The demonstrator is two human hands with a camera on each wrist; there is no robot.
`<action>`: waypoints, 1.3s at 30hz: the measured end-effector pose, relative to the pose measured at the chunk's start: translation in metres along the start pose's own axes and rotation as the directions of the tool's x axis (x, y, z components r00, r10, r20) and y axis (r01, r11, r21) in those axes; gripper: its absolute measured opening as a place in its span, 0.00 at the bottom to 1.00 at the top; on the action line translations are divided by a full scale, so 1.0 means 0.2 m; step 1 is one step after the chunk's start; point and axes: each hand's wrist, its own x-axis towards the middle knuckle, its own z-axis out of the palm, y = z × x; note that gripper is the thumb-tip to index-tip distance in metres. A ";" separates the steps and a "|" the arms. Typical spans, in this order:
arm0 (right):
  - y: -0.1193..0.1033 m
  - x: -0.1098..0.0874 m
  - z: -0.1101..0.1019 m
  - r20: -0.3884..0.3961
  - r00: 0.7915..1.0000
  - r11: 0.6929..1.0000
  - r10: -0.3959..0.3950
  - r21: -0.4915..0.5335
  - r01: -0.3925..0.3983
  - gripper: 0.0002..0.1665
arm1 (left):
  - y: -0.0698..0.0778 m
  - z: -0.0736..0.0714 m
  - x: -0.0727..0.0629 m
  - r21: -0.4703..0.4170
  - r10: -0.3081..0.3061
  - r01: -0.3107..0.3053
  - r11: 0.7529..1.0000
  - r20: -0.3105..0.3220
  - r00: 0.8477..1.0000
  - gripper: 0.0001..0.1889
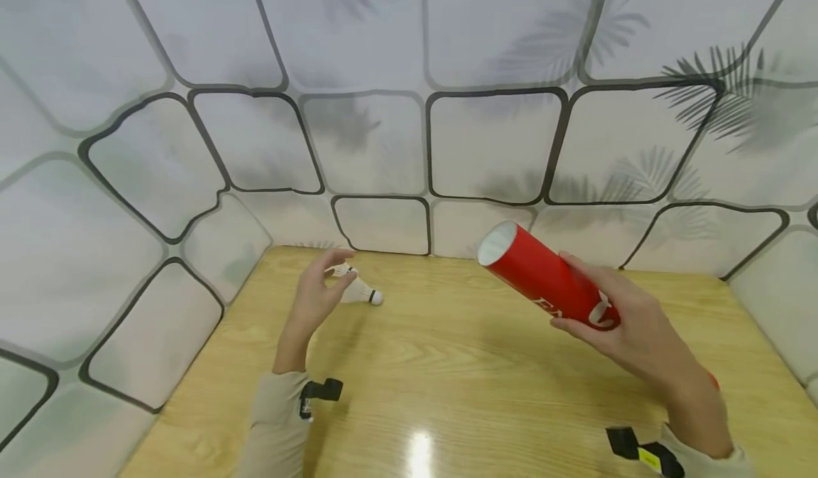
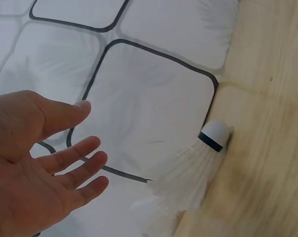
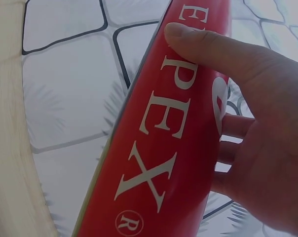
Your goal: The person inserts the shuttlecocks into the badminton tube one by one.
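My right hand (image 1: 639, 322) grips a red shuttlecock tube (image 1: 543, 272) around its side, thumb on one face and fingers behind. The tube is tilted above the table, its open, pale-lined end toward the upper left. White lettering (image 3: 159, 118) runs along it in the right wrist view. My left hand (image 1: 317, 290) is raised at the left with fingers spread and nothing in its grasp. Close by it, a white shuttlecock (image 2: 188, 168) lies on the table, dark band and rounded cork (image 1: 376, 297) toward the right. In the head view the left hand partly covers its feathers.
The wooden table (image 1: 409, 364) runs back to a patterned wall covering (image 1: 492, 144) and meets it at the left too. A small red edge (image 1: 713, 381) shows behind my right wrist. Dark straps (image 1: 322, 390) sit at both cuffs.
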 end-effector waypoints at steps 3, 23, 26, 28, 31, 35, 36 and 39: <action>0.01 -0.01 -0.01 -0.032 0.999 1.000 0.001 0.006 -0.001 0.61 | -0.08 0.03 0.01 0.000 -0.038 0.038 0.999 -0.018 0.999 0.19; -0.01 -0.03 -0.06 -0.023 1.000 0.999 0.021 0.048 -0.019 0.59 | -0.23 0.09 -0.04 0.046 -0.163 0.158 0.986 0.144 0.976 0.19; -0.01 -0.03 -0.06 -0.037 0.999 0.999 0.002 0.041 0.000 0.59 | -0.24 0.10 -0.06 0.082 -0.149 0.139 0.987 0.148 0.978 0.15; -0.01 -0.02 -0.06 -0.045 0.999 0.999 -0.010 0.036 0.011 0.59 | -0.24 0.11 -0.07 0.110 -0.149 0.133 0.985 0.151 0.977 0.13; -0.01 -0.02 -0.07 -0.053 0.998 0.999 -0.018 0.035 0.020 0.60 | -0.24 0.11 -0.07 0.121 -0.158 0.141 0.983 0.143 0.977 0.12; -0.01 -0.03 -0.09 -0.060 0.998 0.999 -0.003 0.048 0.005 0.59 | -0.21 0.11 -0.05 0.074 -0.145 0.138 0.988 0.108 0.983 0.13; -0.01 -0.03 -0.09 -0.062 0.998 0.999 0.004 0.051 0.000 0.59 | -0.21 0.10 -0.05 0.065 -0.134 0.128 0.990 0.097 0.986 0.13; -0.01 -0.04 -0.10 -0.065 0.998 0.998 0.018 0.056 -0.014 0.59 | -0.18 0.10 -0.04 0.053 -0.113 0.109 0.993 0.074 0.991 0.12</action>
